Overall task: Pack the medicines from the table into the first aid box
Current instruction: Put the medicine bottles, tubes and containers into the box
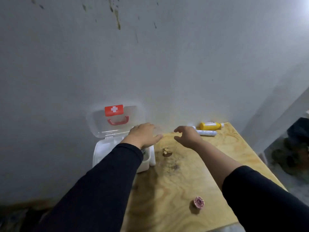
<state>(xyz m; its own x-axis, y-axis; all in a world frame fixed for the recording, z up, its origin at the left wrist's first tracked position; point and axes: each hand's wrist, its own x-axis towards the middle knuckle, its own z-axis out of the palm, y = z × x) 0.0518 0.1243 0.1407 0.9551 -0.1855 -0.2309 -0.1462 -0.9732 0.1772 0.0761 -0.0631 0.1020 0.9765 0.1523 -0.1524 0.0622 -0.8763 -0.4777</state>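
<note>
First aid box [107,153] sits far left on tabletop [184,173], lid propped against wall for access. Left hand [143,135] flat, empty above it; right hand [187,136] wide, empty, near yellow bottle [210,126] and white tube [206,132].

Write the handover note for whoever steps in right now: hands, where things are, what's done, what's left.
Left hand: open, empty, over the right edge of the first aid box.
Right hand: open, fingers curled, empty, above the table just short of the far items.
Box: lid up against the wall, at the table's left edge; something white inside, contents unclear.
Still out: yellow bottle and white tube, lying by the wall at the far right; small pink round item near the front edge.
Left: pack those, then close the lid.
</note>
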